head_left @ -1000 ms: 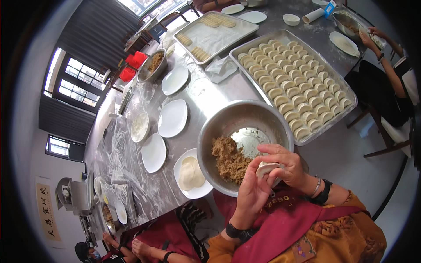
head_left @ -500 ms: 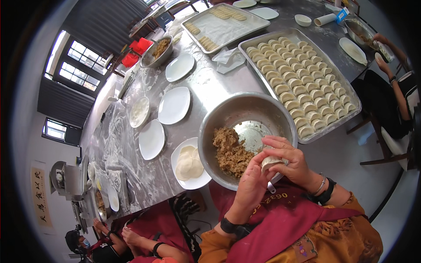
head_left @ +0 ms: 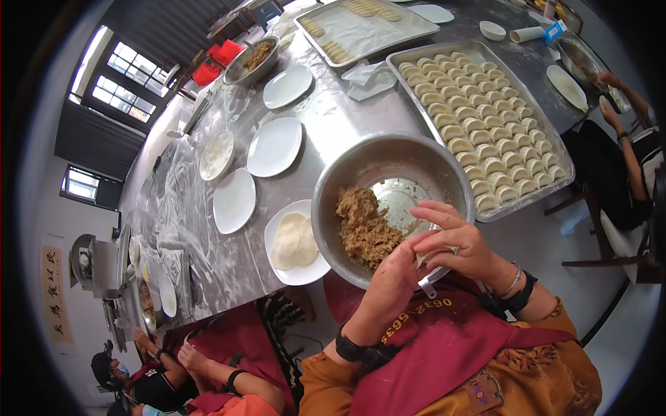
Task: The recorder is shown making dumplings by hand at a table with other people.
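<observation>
My left hand (head_left: 394,283) and my right hand (head_left: 463,248) meet over the near rim of a steel bowl (head_left: 333,177). Between their closed fingers is a pale dumpling (head_left: 422,258), mostly hidden by them. Brown minced filling (head_left: 364,225) is heaped on the left side of the bowl. A metal handle end (head_left: 428,288) shows below my hands. Left of the bowl, a white plate (head_left: 303,276) carries a stack of round dough wrappers (head_left: 294,243).
To the right, a metal tray (head_left: 444,135) holds rows of folded dumplings. Several white plates (head_left: 275,147) lie on the floury steel table (head_left: 184,208). Another tray (head_left: 374,48) and a filling bowl (head_left: 239,73) stand farther off. Co-workers' hands (head_left: 194,360) show lower left; another person sits right.
My fingers have closed further around the dumpling, which is now more covered. The whole view has shifted slightly, with the bowl appearing a little higher.
</observation>
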### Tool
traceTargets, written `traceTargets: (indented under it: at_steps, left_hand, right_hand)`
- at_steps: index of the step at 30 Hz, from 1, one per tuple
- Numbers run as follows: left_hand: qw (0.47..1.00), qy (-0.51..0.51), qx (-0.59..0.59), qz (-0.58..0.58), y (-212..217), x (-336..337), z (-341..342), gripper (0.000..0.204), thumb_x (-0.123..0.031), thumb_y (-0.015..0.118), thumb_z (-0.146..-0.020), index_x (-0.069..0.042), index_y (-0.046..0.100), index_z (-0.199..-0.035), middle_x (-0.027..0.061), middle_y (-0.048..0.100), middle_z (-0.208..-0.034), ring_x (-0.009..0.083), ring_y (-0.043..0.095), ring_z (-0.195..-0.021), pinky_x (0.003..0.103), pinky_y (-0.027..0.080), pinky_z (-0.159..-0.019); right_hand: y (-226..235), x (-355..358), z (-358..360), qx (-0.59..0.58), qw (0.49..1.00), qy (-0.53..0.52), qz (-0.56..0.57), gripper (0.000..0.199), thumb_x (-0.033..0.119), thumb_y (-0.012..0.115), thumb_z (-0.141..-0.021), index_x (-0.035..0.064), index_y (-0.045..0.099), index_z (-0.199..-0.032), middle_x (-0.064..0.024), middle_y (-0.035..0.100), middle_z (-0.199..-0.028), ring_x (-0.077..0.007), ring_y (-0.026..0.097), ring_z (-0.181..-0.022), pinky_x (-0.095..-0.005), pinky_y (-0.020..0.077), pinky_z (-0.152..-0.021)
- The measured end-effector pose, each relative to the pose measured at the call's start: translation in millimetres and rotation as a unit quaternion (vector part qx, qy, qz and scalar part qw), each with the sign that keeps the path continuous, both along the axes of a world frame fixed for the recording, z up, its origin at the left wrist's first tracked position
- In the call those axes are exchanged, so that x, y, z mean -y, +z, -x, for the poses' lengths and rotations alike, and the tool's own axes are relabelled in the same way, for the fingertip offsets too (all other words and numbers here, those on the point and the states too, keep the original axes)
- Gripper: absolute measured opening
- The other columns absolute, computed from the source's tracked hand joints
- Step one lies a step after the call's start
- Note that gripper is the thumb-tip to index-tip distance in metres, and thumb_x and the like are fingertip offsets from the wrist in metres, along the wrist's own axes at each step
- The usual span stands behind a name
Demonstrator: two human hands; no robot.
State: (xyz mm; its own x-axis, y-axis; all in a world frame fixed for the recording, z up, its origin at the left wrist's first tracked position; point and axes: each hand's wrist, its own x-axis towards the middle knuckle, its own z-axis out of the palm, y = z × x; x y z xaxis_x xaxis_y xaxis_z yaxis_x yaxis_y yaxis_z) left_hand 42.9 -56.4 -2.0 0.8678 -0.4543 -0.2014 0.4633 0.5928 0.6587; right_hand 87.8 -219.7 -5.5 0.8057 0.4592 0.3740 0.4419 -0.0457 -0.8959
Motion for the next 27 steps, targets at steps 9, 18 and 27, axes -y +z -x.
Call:
traceTargets:
  at_steps: [9, 18, 27]
  left_hand:
    - [0.999, -0.04, 0.013, 0.015, -4.6, -1.9, -1.8, 0.064, -0.046, 0.034, -0.093, 0.005, 0.032, -0.132, 0.0109, 0.043, -0.128, 0.0182, 0.043, -0.116, 0.034, 0.032, -0.1]
    - [0.999, -0.047, 0.014, -0.002, -10.0, -2.4, -5.6, 0.062, -0.047, 0.032, -0.093, 0.0, 0.028, -0.133, 0.0115, 0.039, -0.131, 0.0231, 0.039, -0.12, 0.037, 0.031, -0.1]
    - [1.0, -0.012, -0.003, -0.017, -9.9, -6.4, -0.9, 0.076, -0.056, 0.039, -0.087, 0.0, 0.023, -0.136, 0.0127, 0.036, -0.134, 0.026, 0.038, -0.122, 0.039, 0.031, -0.101]
  right_hand:
    - [-7.3, 4.1, -12.0, 0.126, 0.987, 0.076, 0.057, 0.021, 0.007, 0.072, -0.064, 0.0101, 0.068, -0.084, -0.0101, 0.047, -0.13, -0.0325, 0.034, -0.126, -0.0427, 0.0292, -0.101]
    - [8.0, -2.7, -13.3, 0.201, 0.97, 0.078, 0.11, 0.017, 0.005, 0.067, -0.063, 0.0055, 0.064, -0.08, -0.0102, 0.052, -0.121, -0.033, 0.041, -0.12, -0.046, 0.0332, -0.095]
    - [-10.1, -9.4, -10.4, 0.22, 0.967, 0.097, 0.079, 0.007, 0.009, 0.066, -0.066, 0.0089, 0.062, -0.071, -0.012, 0.048, -0.127, -0.032, 0.038, -0.123, -0.0471, 0.0311, -0.096]
